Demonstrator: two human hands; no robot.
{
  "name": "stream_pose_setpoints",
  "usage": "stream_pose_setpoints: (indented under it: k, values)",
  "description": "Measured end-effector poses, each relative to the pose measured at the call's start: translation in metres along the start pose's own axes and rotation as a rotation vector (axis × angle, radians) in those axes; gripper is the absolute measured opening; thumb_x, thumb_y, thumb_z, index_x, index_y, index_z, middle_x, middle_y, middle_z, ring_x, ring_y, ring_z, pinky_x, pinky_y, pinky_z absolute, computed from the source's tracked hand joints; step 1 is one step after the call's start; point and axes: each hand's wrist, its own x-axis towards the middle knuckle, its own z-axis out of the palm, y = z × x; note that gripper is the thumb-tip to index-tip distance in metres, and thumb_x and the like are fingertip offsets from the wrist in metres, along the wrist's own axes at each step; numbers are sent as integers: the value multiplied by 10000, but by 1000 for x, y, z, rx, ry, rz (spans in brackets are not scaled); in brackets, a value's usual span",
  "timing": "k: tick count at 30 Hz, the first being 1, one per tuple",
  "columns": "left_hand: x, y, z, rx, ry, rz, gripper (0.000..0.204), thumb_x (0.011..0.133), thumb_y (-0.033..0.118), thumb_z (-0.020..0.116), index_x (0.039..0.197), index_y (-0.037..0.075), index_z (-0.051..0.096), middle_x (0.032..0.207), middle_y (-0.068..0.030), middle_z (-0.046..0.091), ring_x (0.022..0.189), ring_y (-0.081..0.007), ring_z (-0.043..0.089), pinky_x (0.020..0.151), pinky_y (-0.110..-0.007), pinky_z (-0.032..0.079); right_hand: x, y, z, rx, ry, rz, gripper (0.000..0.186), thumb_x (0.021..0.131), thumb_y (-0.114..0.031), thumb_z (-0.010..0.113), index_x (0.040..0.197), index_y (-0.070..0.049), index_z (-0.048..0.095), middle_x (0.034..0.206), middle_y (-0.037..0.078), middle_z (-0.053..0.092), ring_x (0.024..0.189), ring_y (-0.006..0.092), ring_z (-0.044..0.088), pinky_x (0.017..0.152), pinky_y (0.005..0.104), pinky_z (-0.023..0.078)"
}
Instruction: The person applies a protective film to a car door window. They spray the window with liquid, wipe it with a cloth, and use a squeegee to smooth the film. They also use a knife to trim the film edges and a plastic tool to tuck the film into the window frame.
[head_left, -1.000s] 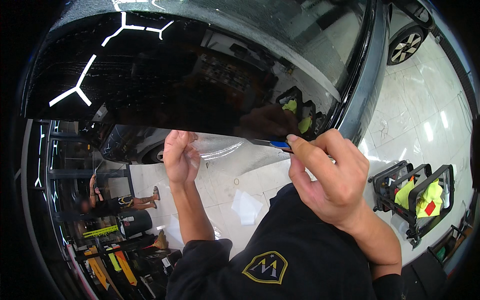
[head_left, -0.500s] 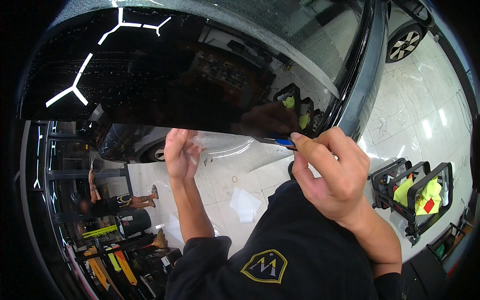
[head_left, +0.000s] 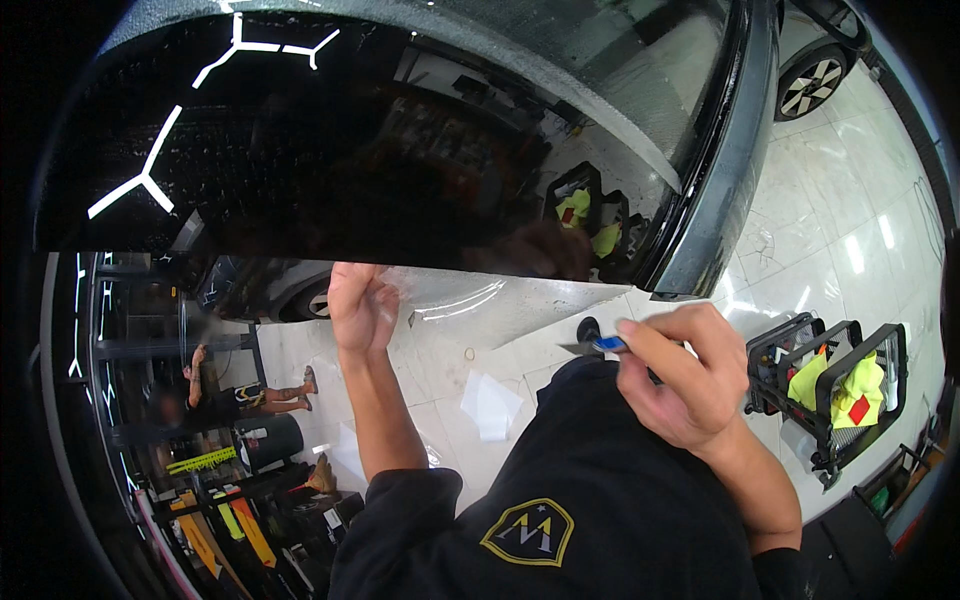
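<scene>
A dark, wet, glossy car window (head_left: 300, 180) fills the upper part of the view, reflecting ceiling lights. Along its lower edge hangs a sheet of clear film (head_left: 455, 293). My left hand (head_left: 360, 312) is closed at that edge, pinching the film; some fingertips are hidden. My right hand (head_left: 690, 378) grips a blue utility knife (head_left: 610, 344), its pointed blade bare and aimed left. Hand and knife are just below the window's right corner, apart from the glass.
A black rolling cart (head_left: 830, 385) with yellow-green cloths stands at right. White sheets (head_left: 490, 405) lie on the tiled floor. Another person (head_left: 215, 395) is at far left, near a dark bin (head_left: 270, 443) and a rack of tools (head_left: 230, 525). Another car's wheel (head_left: 810, 85) shows at upper right.
My right hand and the knife have dropped away from the window's lower edge, toward my body. More of the film's edge shows at right. My left hand has stayed nearly in place.
</scene>
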Motion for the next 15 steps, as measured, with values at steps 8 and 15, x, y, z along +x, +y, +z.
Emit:
stream_pose_setpoints:
  k: [8, 15]
  values:
    - [10, -17, 9, 98, -13, 38, 156, 1007, 192, 562, 1049, 45, 592, 852, 30, 586, 643, -2, 479, 538, -150, 360, -43, 20, -2, 271, 52, 160, 389, 727, 81, 755, 1095, -33, 699, 832, 112, 638, 657, 193, 601, 571, 269, 473]
    - [35, -22, 8, 528, 51, 283, 251, 1019, 281, 570, 877, 79, 611, 791, 62, 518, 741, -43, 432, 691, -238, 356, -54, 31, 8, 397, 46, 157, 321, 752, 97, 732, 1059, 12, 686, 853, 135, 655, 713, 212, 635, 623, 275, 513]
